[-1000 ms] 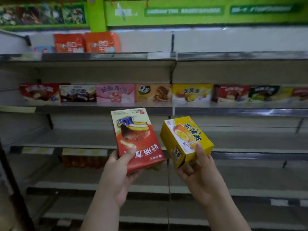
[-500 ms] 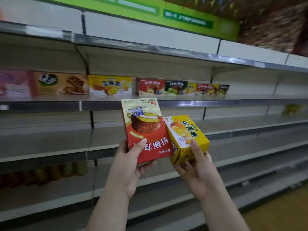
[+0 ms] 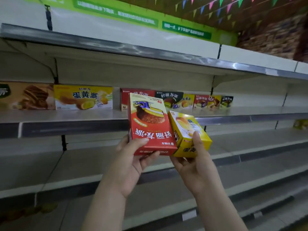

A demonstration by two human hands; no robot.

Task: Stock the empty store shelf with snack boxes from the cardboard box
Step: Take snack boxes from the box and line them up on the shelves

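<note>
My left hand [image 3: 131, 162] grips a red snack box [image 3: 150, 125] by its lower edge, thumb on the front, print upside down. My right hand [image 3: 195, 165] grips a smaller yellow snack box [image 3: 188, 130] from below, thumb across its face. The two boxes touch side by side in front of the shelf [image 3: 75, 115] at chest height. That shelf carries a row of snack boxes: a brown one [image 3: 31, 96], a yellow one [image 3: 83, 97], then several smaller ones [image 3: 200, 100] further right. The cardboard box is out of view.
Bare grey shelves [image 3: 250, 139] run below the stocked row, and another shelf [image 3: 150, 52] hangs above. A yellow pack [image 3: 300, 124] sits far right on a lower shelf. A green sign [image 3: 186, 29] and coloured bunting [image 3: 216, 7] are overhead.
The view has swung right along the shelves and come closer. Both hands keep their boxes, now pressed side by side, and the yellow box has tilted.
</note>
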